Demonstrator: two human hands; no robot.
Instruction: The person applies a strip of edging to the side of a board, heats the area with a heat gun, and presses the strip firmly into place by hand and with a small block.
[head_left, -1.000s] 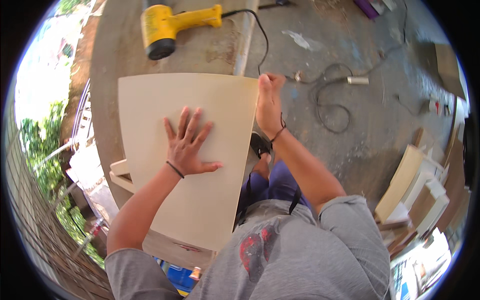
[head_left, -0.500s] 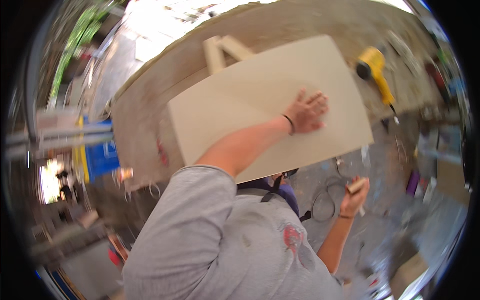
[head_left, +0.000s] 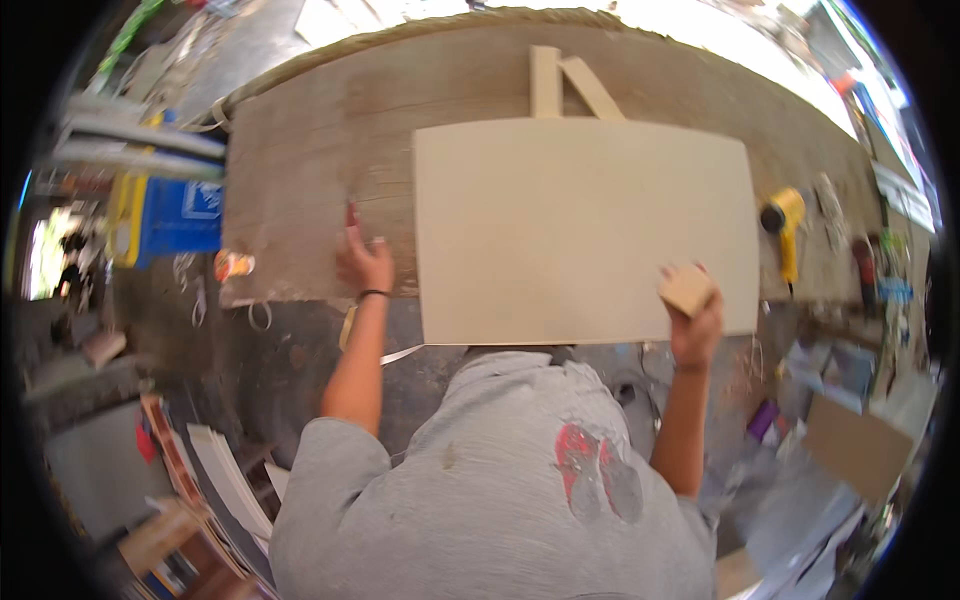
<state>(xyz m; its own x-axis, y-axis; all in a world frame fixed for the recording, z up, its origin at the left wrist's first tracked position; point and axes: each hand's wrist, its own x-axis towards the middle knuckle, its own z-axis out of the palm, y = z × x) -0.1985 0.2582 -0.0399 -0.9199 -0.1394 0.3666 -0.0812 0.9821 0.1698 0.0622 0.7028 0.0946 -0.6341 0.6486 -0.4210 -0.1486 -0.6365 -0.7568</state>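
A large pale rectangular board (head_left: 585,225) lies flat on the workbench in front of me. My right hand (head_left: 697,335) grips a small tan block (head_left: 688,290) above the board's near right corner; whether it is wood or wrapped in sandpaper, I cannot tell. Left of the board, my left hand (head_left: 368,265) reaches over the bare bench with thumb and forefinger apart. A slim red object (head_left: 352,214) lies right at the forefinger's tip, too blurred to name. From under the board's far edge stick out two pale wood strips (head_left: 545,82).
On the bench (head_left: 290,180), a yellow heat gun (head_left: 785,232) lies right of the board. A blue bin with a yellow edge (head_left: 180,215) stands beyond the left end, near an orange-and-white container (head_left: 234,264). Long boards (head_left: 228,480) lean at lower left; a cardboard sheet (head_left: 850,440) stands at lower right.
My left hand has left the board's surface and moved left to the red object. My right hand has brought the tan block up from beside the bench to over the board. My view has turned.
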